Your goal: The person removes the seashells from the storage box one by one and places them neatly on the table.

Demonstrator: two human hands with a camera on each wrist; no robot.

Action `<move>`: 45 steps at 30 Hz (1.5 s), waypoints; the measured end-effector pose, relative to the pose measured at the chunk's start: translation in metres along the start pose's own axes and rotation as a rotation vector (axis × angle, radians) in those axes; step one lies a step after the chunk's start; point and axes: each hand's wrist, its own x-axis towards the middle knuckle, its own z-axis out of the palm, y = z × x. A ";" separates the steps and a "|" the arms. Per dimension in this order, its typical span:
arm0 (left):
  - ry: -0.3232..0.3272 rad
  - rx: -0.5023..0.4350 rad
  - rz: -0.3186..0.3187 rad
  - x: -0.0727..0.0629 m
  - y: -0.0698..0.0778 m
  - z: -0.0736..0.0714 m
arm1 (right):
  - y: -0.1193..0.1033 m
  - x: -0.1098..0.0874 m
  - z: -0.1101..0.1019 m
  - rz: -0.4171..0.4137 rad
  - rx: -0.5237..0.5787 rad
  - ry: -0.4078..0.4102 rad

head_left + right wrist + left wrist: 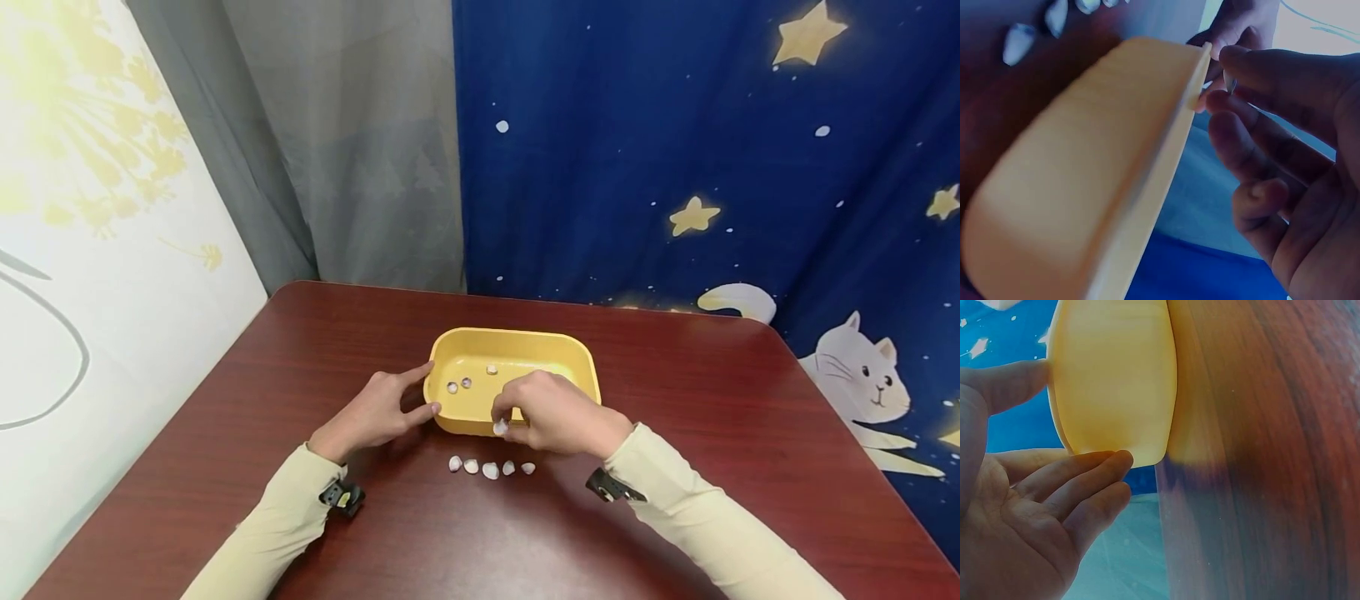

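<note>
A small white seashell [500, 427] is pinched between the thumb and fingertips of my right hand [555, 408], over the near rim of a yellow plastic tub [517, 337]. Seen from the right wrist, the shell [1229, 82] shows edge-on between the fingertips. My left hand [384, 408] touches the tub's left end, its thumb and fingers spread and nearly straight; in the left wrist view the fingers lie along the tub wall [1113, 381]. Three shells [467, 383] lie inside the tub's left half. In front of the tub, several pale shells [491, 471] form a row on the table.
The dark red-brown table [360, 333] extends around the tub on all sides. Behind its far edge hang a grey curtain [360, 167] and a blue star-patterned curtain [600, 167]. A white patterned surface [112, 275] stands along the left.
</note>
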 end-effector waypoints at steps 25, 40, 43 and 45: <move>0.043 0.003 0.064 0.000 -0.003 -0.001 | -0.038 0.023 0.064 -0.078 -0.106 -0.131; 0.014 -0.023 0.047 0.002 0.000 -0.001 | -0.042 0.032 0.074 -0.095 -0.129 -0.159; 0.023 -0.014 0.049 0.001 -0.001 0.000 | -0.042 0.032 0.076 -0.092 -0.123 -0.165; 0.031 -0.008 0.053 0.000 -0.001 0.000 | -0.042 0.032 0.077 -0.094 -0.120 -0.170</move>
